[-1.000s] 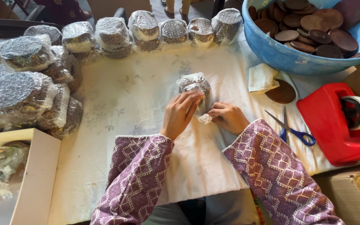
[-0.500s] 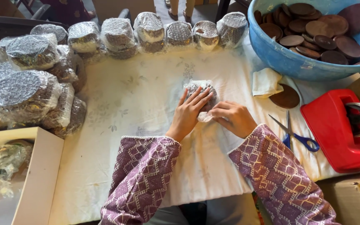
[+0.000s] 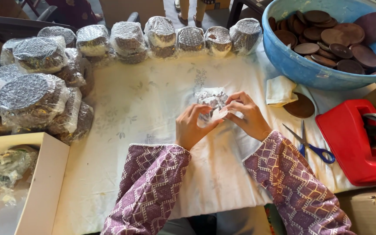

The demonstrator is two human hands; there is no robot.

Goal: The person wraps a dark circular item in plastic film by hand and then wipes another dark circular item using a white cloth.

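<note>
Small round stack wrapped in clear crinkled film (image 3: 212, 99) | light, slippery, brittle inside; grip by sides | left hand (image 3: 192, 126), right hand (image 3: 250, 116) both pinching loose film edge | rests on white cloth-covered surface (image 3: 144, 113)

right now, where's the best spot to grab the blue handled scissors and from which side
Probably by the blue handle loops, coming from the near right. The scissors lie flat on the white cloth, blades pointing away toward the brown disc, handles nearest the right hand side. The red tape dispenser crowds the far right, so drop in from above.
</note>
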